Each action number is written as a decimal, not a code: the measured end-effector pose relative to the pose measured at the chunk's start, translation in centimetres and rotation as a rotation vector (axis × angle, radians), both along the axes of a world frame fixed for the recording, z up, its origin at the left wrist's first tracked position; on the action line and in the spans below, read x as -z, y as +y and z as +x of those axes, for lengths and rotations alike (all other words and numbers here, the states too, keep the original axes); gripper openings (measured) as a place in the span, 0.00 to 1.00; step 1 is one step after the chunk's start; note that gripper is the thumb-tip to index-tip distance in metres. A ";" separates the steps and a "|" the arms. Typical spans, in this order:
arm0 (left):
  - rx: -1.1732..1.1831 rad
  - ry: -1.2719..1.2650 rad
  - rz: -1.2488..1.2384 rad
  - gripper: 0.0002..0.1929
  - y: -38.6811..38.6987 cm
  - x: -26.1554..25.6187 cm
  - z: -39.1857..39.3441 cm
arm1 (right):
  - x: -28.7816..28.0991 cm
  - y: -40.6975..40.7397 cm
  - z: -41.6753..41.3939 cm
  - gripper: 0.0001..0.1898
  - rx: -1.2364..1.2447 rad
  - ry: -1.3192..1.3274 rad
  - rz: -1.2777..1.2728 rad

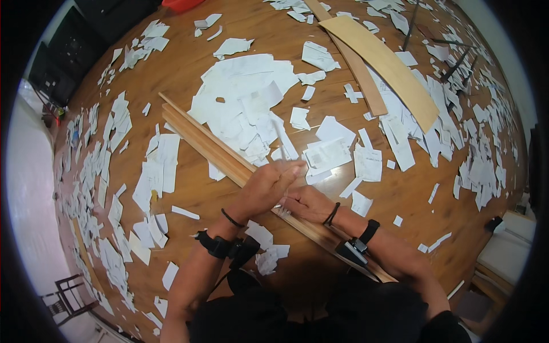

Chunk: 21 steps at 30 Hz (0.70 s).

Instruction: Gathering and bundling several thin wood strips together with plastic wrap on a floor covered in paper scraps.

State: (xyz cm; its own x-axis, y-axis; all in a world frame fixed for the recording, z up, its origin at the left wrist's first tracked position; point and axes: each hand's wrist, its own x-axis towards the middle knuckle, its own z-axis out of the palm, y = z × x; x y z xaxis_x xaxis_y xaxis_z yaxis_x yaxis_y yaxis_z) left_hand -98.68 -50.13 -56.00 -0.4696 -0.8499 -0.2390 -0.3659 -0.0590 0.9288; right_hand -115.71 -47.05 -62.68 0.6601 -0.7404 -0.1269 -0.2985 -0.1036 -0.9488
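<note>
A bundle of long wooden strips (206,141) lies slantwise on the floor, running under both hands. My left hand (271,182) is closed above the bundle, its fingers curled together. Just below and to its right, my right hand (306,201) is closed too, its knuckles close to the wood. What looks like a clear plastic band (282,210) crosses the strips between the hands. A thin see-through length of it (279,133) seems to rise from my left fingers. The grip itself is partly hidden by the fingers.
Torn white paper (244,85) is strewn over the wood-look floor (193,240). A curved tan board (381,64) rests across a narrower plank (360,81) ahead to the right. A red basin (182,4) stands at the far edge, and a dark chair (70,296) lower left.
</note>
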 end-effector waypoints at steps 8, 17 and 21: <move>-0.060 -0.163 -0.084 0.33 4.6 1.4 1.4 | -0.2 -0.5 -0.1 0.17 0.141 -0.095 0.511; -0.301 -0.354 -0.102 0.10 8.7 4.9 -0.2 | -2.8 -1.3 1.0 0.17 0.119 0.107 0.197; -0.379 -0.116 -0.030 0.10 8.6 5.3 -0.1 | -2.7 -1.3 1.0 0.14 0.218 0.184 0.079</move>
